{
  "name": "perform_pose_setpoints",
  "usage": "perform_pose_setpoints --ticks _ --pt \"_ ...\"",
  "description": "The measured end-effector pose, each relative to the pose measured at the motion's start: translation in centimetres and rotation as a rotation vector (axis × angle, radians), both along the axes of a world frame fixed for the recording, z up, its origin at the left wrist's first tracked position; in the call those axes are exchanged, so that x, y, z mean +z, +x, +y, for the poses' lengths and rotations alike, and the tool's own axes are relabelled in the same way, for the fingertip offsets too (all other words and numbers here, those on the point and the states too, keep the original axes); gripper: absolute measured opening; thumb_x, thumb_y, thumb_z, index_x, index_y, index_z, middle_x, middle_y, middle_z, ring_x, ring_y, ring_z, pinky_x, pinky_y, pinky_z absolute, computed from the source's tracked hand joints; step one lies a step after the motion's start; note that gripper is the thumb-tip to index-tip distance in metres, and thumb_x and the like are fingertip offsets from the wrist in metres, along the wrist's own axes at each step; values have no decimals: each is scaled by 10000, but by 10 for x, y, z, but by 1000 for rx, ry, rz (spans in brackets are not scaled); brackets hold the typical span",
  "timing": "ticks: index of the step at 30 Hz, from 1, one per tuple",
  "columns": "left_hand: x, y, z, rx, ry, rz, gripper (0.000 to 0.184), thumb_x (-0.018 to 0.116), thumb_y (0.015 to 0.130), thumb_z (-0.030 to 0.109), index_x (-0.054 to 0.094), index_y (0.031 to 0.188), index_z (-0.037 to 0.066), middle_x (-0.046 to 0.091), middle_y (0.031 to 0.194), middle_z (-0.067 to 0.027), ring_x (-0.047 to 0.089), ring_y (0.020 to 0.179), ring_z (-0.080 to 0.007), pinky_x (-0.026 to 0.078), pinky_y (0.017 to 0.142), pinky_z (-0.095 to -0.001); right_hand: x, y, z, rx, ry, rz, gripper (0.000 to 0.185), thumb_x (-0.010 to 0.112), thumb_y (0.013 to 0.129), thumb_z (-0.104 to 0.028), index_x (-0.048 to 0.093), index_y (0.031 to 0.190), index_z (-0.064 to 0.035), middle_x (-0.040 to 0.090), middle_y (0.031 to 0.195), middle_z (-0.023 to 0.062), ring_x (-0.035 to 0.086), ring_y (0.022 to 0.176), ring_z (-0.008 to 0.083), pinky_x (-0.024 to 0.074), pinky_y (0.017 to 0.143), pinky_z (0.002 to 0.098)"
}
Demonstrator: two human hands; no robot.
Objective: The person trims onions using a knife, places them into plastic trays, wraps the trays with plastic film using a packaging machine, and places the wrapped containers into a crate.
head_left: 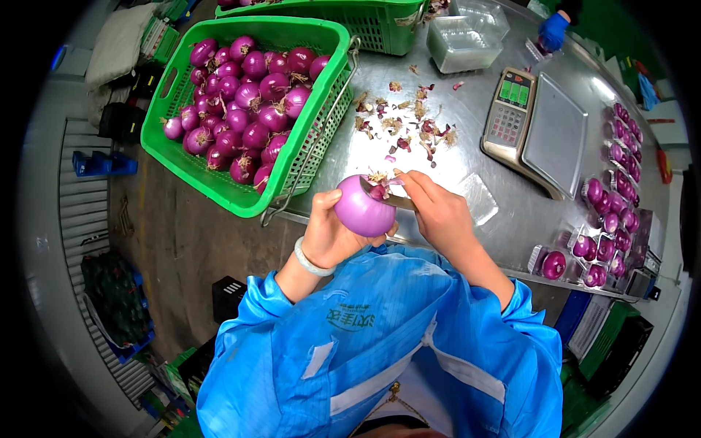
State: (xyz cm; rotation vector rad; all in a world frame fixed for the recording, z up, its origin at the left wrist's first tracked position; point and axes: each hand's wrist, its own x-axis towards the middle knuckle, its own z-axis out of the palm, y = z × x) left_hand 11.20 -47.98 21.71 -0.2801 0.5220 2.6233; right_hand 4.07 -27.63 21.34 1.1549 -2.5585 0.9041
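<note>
A large purple onion with dry roots at its top is in my left hand, whose fingers wrap round its left side and underside. My right hand is closed on a knife, its blade mostly hidden against the upper right of the onion. A loosened bit of peel lies between the blade and my right thumb. Beyond my hands, root and skin scraps are scattered over the metal table. To the left, a green basket holds several purple onions.
A weighing scale stands right of the scraps. Clear plastic trays are stacked at the back. Packed onions line the right edge. Another green basket sits behind. A co-worker's blue-gloved hand shows at the top right.
</note>
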Motion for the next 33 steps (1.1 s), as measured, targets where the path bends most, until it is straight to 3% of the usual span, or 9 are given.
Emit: perform_pose_setpoints --ticks 6,10,12,14,15,19,23,28,33 --pt "2 5 7 -3 -179 89 717 497 855 576 473 1321 31 599 1018 -189 483 584 -266 412 565 -336 -5 8 -1 -34 102 -89 519 593 772 2 585 1287 -65 637 1056 65 684 782 214 563 608 327" --pt "12 4 -13 27 -107 271 782 637 763 509 406 1346 42 600 1058 -174 624 832 -298 518 668 -372 -70 -13 34 -243 450 -388 510 556 774 54 586 1275 -35 651 1026 128 694 801 292 573 643 382" --pt "20 3 -16 269 -429 207 802 684 719 465 396 1341 49 578 1139 -149 621 989 -277 539 831 -389 -58 -5 36 -112 136 -470 508 558 789 62 589 1282 -56 651 1082 177 681 834 353 576 721 409" --pt "17 -6 -18 250 -597 125 823 690 693 478 417 1336 44 584 1112 -145 629 1010 -296 544 878 -439 -21 2 17 -13 -205 -482 511 596 800 39 591 1293 -99 638 1158 165 676 843 356 568 723 396" --pt "11 -10 -21 209 -537 181 781 712 720 420 404 1339 56 553 1208 -132 581 1127 -244 481 992 -376 -4 1 9 -14 -252 -494 545 650 787 11 586 1310 -130 621 1213 138 670 857 336 559 708 384" --pt "6 -15 -8 105 -610 210 915 715 725 423 289 1457 78 544 1198 -117 561 1139 -224 447 1001 -362 24 -5 1 155 -373 -677 766 842 683 -113 522 1379 -128 575 1338 106 664 979 285 547 703 347" --pt "-9 -22 7 27 -808 367 962 721 757 425 224 1513 98 500 1197 -100 546 1108 -215 437 975 -357 17 -8 2 168 -339 -691 825 894 640 -168 517 1370 -100 572 1343 107 642 1069 266 543 767 341" --pt "-30 -28 10 -179 -885 291 811 663 921 290 182 1546 101 467 1237 -115 524 1135 -216 463 959 -360 -24 -4 42 -174 -381 -1050 842 909 626 -268 523 1340 -45 594 1294 136 613 1122 233 514 898 352" --pt "-7 -36 -45 40 -1084 316 467 654 946 179 500 1365 43 589 1190 -75 594 1061 -146 485 931 -301 -122 -4 115 -759 -425 -895 755 864 709 -280 521 1299 45 615 1194 162 607 1073 255 486 932 356"
